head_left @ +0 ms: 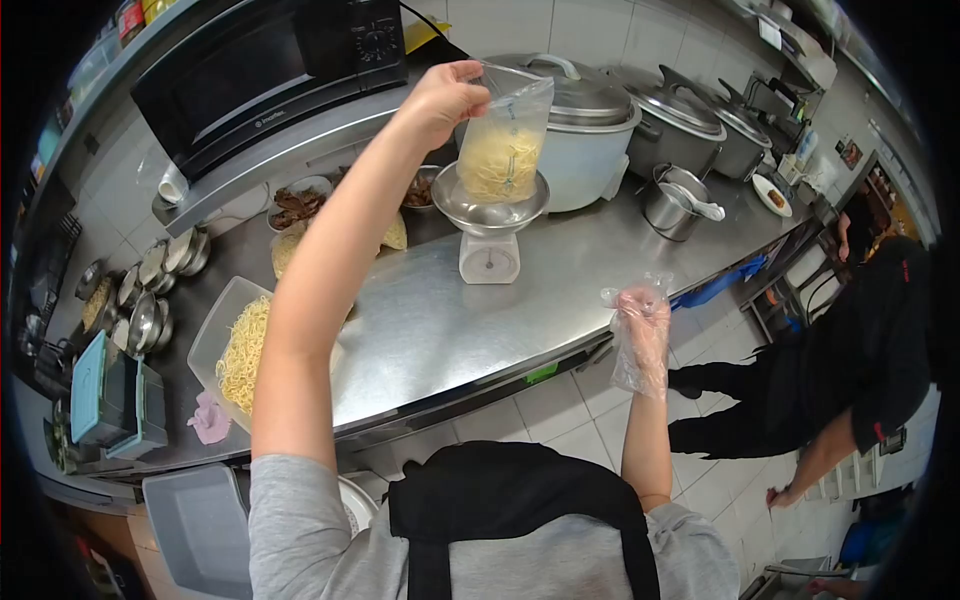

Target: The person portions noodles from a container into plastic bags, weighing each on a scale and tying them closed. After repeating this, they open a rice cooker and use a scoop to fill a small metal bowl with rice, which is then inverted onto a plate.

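My left hand (450, 100) pinches the top edge of a clear plastic bag (508, 130) of yellow noodles. The bag's bottom sits in the metal bowl (455, 205) on a small white kitchen scale (490, 260). My right hand (643, 325), in a loose clear plastic glove, is held beside the counter's front edge, away from the bag. Its fingers look curled in, with nothing in them. Left of my left forearm, a plastic tub (212, 325) of yellow noodles (243, 355) stands on the counter, partly behind my arm.
Large lidded pots (590, 95) line the back of the steel counter (420, 330), near a small metal pot (672, 212). A black microwave (270, 70) sits on a shelf above. Stacked metal bowls (150, 320) stand at left. A person in black (840, 350) is to my right.
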Motion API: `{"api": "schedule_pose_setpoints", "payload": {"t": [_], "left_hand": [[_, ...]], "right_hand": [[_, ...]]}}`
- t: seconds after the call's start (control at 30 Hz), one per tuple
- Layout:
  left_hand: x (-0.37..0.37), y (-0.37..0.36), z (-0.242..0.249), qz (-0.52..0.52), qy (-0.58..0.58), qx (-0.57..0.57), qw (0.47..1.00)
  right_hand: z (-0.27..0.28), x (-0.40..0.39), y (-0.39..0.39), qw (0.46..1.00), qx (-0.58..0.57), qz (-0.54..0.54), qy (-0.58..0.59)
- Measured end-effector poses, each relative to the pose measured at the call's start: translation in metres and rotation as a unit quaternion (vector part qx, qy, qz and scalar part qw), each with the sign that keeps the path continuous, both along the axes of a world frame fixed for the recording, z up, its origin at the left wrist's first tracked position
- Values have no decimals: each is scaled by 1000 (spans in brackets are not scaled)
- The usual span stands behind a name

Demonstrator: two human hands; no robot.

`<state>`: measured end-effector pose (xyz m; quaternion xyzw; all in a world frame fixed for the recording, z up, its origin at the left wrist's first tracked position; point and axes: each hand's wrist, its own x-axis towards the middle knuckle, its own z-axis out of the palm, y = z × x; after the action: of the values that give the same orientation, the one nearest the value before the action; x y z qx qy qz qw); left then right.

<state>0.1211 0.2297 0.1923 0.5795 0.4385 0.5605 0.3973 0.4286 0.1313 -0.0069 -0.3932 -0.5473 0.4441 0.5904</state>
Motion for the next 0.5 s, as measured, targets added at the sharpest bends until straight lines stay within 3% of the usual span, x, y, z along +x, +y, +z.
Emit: {"api": "schedule_pose_setpoints", "payload": {"t": [0.2, 0.37, 0.5], "left_hand": [[11, 18, -60, 3, 18, -22, 1000], [10, -15, -67, -2, 47, 4, 999], [12, -29, -77, 3, 114, 37, 993]], "right_hand": [[2, 19, 5, 998, -34, -27, -35], [-10, 11, 18, 995, -43, -28, -87], [-14, 0, 28, 998, -31, 18, -59]]}}
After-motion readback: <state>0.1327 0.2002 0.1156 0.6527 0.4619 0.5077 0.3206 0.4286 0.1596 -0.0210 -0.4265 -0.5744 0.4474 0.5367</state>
